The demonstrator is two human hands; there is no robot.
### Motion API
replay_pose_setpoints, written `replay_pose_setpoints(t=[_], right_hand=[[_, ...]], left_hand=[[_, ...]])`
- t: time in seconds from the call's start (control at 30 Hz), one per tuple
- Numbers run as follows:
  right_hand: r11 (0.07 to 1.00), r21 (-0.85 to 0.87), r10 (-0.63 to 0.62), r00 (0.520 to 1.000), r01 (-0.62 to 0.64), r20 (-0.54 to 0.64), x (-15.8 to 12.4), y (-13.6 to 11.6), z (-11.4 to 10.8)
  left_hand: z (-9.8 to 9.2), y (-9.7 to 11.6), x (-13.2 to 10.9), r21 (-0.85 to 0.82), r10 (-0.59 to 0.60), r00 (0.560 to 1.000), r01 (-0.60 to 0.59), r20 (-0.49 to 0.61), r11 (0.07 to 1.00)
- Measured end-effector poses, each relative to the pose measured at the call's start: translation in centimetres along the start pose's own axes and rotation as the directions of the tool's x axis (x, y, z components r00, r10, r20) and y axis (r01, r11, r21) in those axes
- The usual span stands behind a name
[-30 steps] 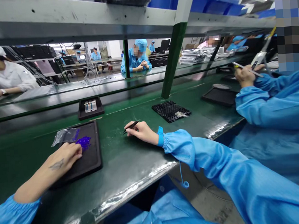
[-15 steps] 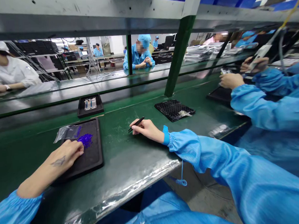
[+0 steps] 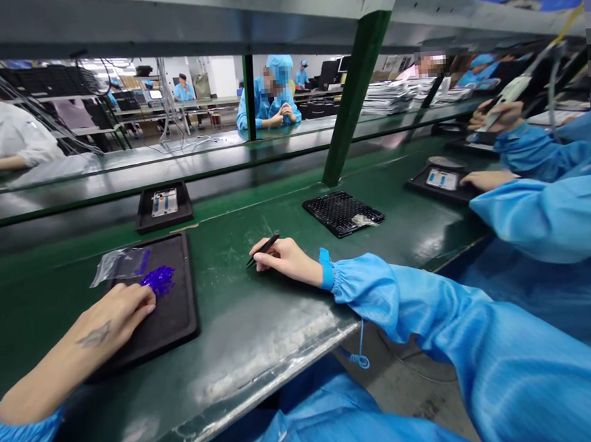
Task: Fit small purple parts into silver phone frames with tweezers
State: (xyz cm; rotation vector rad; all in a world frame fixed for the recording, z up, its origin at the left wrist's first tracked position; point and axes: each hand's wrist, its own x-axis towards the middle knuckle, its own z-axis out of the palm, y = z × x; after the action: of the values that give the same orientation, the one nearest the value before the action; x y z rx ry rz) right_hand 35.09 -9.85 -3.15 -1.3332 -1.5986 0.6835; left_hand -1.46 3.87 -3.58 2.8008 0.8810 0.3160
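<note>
My left hand (image 3: 118, 313) rests curled on a black tray (image 3: 178, 315), touching the edge of a small heap of purple parts (image 3: 157, 280). Nothing shows in its fingers. A clear plastic bag (image 3: 120, 265) lies at the tray's far corner, just beyond that hand. My right hand (image 3: 284, 259) hovers over the green bench top (image 3: 262, 330), pinching black tweezers (image 3: 264, 249) with the tips pointing left. A black perforated mat (image 3: 342, 213) lies beyond it, out of reach of the tips.
A small black tray holding a phone frame (image 3: 163, 208) stands near the bench's far side. At right, a co-worker's hands (image 3: 488, 180) work over a tray with a phone part (image 3: 440, 179). A green post (image 3: 355, 97) rises from the bench under a shelf.
My hands have barely shifted, while the whole view has tilted slightly. The co-worker's nearer hand has moved right, uncovering the phone part on the tray.
</note>
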Motion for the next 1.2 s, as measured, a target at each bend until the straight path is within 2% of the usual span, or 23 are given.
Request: replay_pose_setpoints(t=[0.17,0.33,0.4,0.5,0.63,0.73,1.0,1.2], right_hand=[[0.999,-0.049,0.018,1.000,-0.017,0.022,-0.2,-0.8,0.1],[1.000,-0.022,-0.011,0.997,0.013,0.076,-0.3,-1.8,-0.2],[0.994,-0.107,-0.021,0.996,0.030,0.087,0.1,-1.4,-0.6],[0.975,-0.221,-0.001,0.997,0.019,0.082,0.5,-0.8,-1.0],[0.944,-0.327,-0.008,0.998,0.029,0.066,0.6,-1.1,-1.0],[0.928,-0.370,-0.018,0.999,0.031,0.039,0.6,-1.7,-0.7],[0.936,-0.339,-0.088,0.995,0.096,0.040,0.3,-3.0,0.0],[0.923,-0.358,-0.121,0.990,0.141,0.077,0.4,-2.9,0.4]], left_hand=[[-0.1,0.0,-0.2,-0.010,0.018,0.998,-0.019,-0.053,1.000],[-2.1,1.8,0.3,-0.004,0.041,0.999,-0.042,-0.018,0.999],[-2.8,1.9,0.7,0.014,0.020,0.999,-0.019,-0.044,1.000],[-3.8,1.8,0.9,0.069,-0.046,0.990,0.055,-0.131,0.996],[-4.5,1.6,0.7,0.117,-0.187,0.946,0.224,-0.263,0.967],[-4.4,1.3,0.7,0.127,-0.240,0.928,0.285,-0.286,0.950],[-3.3,1.2,0.9,0.158,-0.082,0.973,0.118,-0.214,0.980],[-3.0,1.7,1.1,0.135,0.052,0.971,-0.021,-0.234,0.991]])
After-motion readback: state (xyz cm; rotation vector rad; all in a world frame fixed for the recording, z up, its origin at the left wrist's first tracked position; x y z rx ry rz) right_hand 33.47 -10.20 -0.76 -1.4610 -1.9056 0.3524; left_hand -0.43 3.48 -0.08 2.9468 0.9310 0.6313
